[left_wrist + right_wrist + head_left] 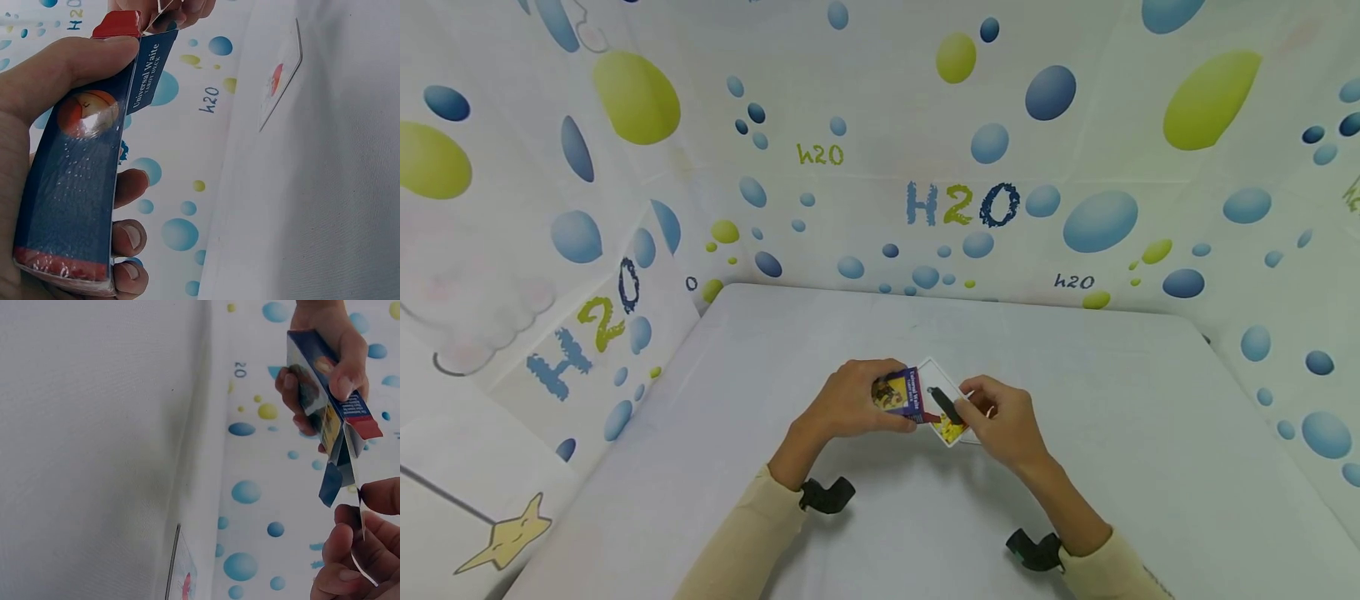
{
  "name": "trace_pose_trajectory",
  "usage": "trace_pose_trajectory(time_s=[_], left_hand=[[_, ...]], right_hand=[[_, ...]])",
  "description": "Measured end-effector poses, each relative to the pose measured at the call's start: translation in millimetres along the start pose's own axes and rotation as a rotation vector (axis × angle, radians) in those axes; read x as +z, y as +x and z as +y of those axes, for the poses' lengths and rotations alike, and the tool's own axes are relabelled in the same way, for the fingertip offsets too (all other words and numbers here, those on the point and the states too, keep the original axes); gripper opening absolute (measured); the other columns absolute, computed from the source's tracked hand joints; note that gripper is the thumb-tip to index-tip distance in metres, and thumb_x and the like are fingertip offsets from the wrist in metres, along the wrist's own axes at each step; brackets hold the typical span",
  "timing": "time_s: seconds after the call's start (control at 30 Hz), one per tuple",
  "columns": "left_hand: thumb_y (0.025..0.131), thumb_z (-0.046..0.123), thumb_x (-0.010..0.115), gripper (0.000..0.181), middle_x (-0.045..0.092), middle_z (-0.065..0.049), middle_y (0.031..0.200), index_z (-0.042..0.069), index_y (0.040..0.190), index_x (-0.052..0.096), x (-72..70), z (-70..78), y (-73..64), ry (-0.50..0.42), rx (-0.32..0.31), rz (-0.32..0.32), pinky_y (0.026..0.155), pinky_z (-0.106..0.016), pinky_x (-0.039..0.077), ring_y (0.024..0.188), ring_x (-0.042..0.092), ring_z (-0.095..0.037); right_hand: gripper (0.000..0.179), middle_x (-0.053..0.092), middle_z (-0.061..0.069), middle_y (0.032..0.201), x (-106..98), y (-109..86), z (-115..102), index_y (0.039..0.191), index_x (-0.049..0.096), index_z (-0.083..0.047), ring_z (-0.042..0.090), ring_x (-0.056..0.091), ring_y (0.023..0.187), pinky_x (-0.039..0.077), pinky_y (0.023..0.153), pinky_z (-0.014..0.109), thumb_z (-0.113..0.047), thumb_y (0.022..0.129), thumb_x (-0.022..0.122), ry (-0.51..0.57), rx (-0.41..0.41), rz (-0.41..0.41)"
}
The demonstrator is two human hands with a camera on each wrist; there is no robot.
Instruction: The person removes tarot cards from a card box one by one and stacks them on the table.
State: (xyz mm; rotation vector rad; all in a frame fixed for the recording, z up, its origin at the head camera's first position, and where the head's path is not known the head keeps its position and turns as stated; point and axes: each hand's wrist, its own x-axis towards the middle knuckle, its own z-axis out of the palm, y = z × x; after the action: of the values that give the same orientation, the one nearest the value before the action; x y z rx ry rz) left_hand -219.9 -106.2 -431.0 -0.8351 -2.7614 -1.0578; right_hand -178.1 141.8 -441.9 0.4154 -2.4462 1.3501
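Observation:
My left hand grips a blue and red tarot deck box, thumb along its narrow side and fingers round the back. The lettering "Universal Waite Tarot Deck" shows near its end. That end faces my right hand and has its flaps folded out. With thumb and fingers, my right hand pinches a thin white-edged card close against the box's end. The card's face carries a dark green cucumber-like picture and yellow corn; my fingers hide its right part.
On the white table below my hands lies another white card with a red picture. White cloth walls with blue and green spots stand behind and beside the table. A dark wrist camera sits at my right sleeve.

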Motion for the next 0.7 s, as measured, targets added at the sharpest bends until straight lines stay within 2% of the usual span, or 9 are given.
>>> trace_pose_trajectory(time_s=[0.33,0.5,0.7], left_hand=[[0.068,0.052,0.088,0.072,0.07,0.008,0.11,0.022,0.13,0.066,3.3,1.2,0.4,0.031,-0.004,-0.021,0.081,-0.032,0.051,0.095,0.058,-0.011],[0.068,0.053,0.087,0.071,0.07,0.008,0.109,0.023,0.13,0.066,4.4,2.1,0.3,0.038,0.0,-0.03,0.08,-0.032,0.051,0.094,0.057,-0.011],[0.068,0.055,0.087,0.071,0.069,0.009,0.106,0.023,0.129,0.066,5.3,3.7,0.1,0.062,-0.002,-0.042,0.079,-0.032,0.05,0.093,0.057,-0.011]], right_hand=[[0.02,0.067,-0.004,0.071,1.9,-1.5,-2.0,0.112,0.076,-0.005,0.013,0.058,0.059,0.052,0.052,0.027,-0.015,0.095,0.071,-0.013,-0.013,-0.012],[0.016,0.065,-0.006,0.067,2.5,-1.1,-1.7,0.109,0.077,-0.008,0.014,0.057,0.056,0.053,0.052,0.027,-0.014,0.096,0.07,-0.023,-0.003,0.007],[0.009,0.067,-0.003,0.067,0.5,0.7,-3.6,0.099,0.075,-0.006,0.018,0.057,0.058,0.052,0.051,0.027,-0.012,0.096,0.068,0.018,0.032,0.0]])
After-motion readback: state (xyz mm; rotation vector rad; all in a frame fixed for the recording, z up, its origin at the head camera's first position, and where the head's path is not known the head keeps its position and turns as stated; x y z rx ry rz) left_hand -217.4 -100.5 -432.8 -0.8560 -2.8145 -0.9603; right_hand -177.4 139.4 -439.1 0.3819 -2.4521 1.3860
